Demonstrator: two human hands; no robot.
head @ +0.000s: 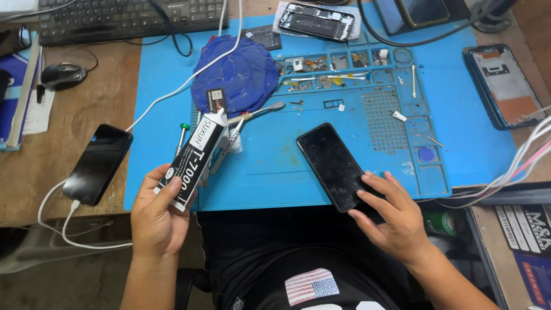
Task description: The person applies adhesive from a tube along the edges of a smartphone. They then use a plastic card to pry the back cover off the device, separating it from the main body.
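1. Head view: my left hand is clamped round a black-and-white soft glue tube, nozzle toward 1 o'clock.
2. My right hand, fingers spread, presses a black glass-faced phone on the blue mat, 4 o'clock corner.
3. Phone looks slippery and fragile; I'd grip its long edges.

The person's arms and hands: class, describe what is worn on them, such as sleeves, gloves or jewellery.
Both forearms are bare, with no sleeve reaching into view. The left hand and the right hand wear no gloves, and no rings, watch or wristband show on either. Below them the person wears a black top with a flag patch on the front.
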